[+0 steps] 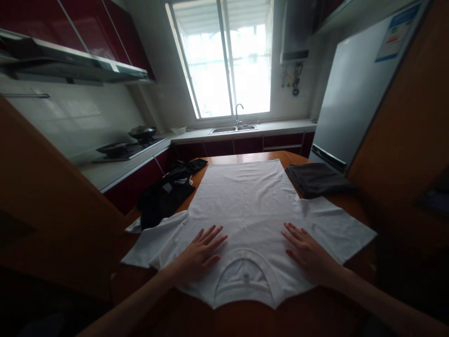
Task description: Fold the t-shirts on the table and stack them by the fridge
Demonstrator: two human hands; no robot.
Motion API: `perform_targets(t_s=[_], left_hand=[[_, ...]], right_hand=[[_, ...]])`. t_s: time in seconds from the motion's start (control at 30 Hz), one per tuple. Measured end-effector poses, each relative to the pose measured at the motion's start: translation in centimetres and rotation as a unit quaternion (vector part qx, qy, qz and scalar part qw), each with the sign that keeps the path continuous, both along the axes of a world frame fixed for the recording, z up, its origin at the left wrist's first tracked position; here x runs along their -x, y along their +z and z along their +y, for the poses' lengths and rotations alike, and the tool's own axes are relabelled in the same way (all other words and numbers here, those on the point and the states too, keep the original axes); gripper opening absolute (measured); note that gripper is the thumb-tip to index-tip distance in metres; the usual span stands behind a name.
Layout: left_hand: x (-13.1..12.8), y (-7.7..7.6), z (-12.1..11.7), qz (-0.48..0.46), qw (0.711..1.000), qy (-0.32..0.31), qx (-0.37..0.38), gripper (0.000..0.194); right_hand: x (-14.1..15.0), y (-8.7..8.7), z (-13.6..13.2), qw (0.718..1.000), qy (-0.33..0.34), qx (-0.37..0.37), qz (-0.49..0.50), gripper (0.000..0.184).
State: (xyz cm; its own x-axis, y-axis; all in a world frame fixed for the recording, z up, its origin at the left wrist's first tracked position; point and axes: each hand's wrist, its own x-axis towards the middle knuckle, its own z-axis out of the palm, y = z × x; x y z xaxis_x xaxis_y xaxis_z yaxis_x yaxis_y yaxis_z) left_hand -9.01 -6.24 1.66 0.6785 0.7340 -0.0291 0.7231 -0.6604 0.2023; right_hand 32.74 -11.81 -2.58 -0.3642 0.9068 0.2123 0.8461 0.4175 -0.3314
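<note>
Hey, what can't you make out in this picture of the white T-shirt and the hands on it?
In the head view:
Palms of the left hand and right hand: hidden, turned down toward the white T-shirt.
T-shirt's underside: hidden by its upper layer.
Collar tag: too small to read.
Black cloth: full shape lost in folds and shadow.
Fridge label: print too small and blurred.
Outside the window: washed out by glare.

- The person's left hand (202, 252) and right hand (306, 249) rest flat on a white T-shirt (245, 201), collar (243, 254) near
- Dark clothes (156, 201) lie left, folded grey cloth (317, 179) right
</note>
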Motion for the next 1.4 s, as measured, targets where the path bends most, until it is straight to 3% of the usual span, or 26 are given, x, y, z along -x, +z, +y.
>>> perform_targets(t_s=[0.13, 0.27, 0.43, 0.57, 0.67, 0.77, 0.87, 1.03, 1.2, 1.3, 1.4], left_hand=[[1.0, 0.3, 2.3, 0.001, 0.994, 0.075, -0.075, 0.054], [2.6, -1.1, 4.2, 0.03, 0.981, 0.155, -0.11, 0.054], [3.7, -4.0, 3.1, 0.042, 0.976, 0.187, -0.102, 0.056], [3.7, -4.1, 4.0, 0.039, 0.977, 0.186, -0.096, 0.056], [2.4, -2.5, 8.3, 0.016, 0.977, 0.185, -0.105, 0.058], [0.2, -0.9, 14.0, -0.004, 0.97, 0.218, -0.108, 0.058], [-1.2, -0.6, 18.7, -0.012, 0.96, 0.261, -0.105, 0.056], [-2.0, -1.5, 23.6, -0.019, 0.955, 0.275, -0.107, 0.056], [-3.9, -1.3, 29.1, -0.016, 0.959, 0.271, -0.085, 0.059], [-4.2, -1.8, 32.3, 0.0, 0.956, 0.285, -0.063, 0.061], [-2.7, -3.2, 35.0, 0.018, 0.953, 0.297, -0.056, 0.063]], right_hand=[[-3.1, -0.1, 2.3, 0.988, -0.137, -0.067, 0.027, 0.054], [-6.9, -2.6, 3.2, 0.96, -0.276, -0.048, -0.012, 0.063], [-9.7, -5.0, 1.8, 0.957, -0.285, -0.035, -0.042, 0.064], [-9.6, -3.4, 3.5, 0.956, -0.292, -0.025, -0.031, 0.062], [-7.0, -0.3, 8.1, 0.966, -0.253, -0.047, -0.017, 0.06], [-2.6, 2.9, 14.3, 0.972, -0.235, -0.007, 0.0, 0.059], [1.4, 4.4, 19.8, 0.972, -0.235, -0.003, 0.006, 0.057], [4.7, 3.4, 26.5, 0.968, -0.25, 0.022, 0.012, 0.06], [6.8, 1.7, 31.4, 0.975, -0.216, 0.06, -0.012, 0.062], [6.3, 0.7, 32.8, 0.973, -0.214, 0.08, -0.029, 0.066], [3.9, -0.1, 32.9, 0.964, -0.247, 0.089, -0.04, 0.07]])
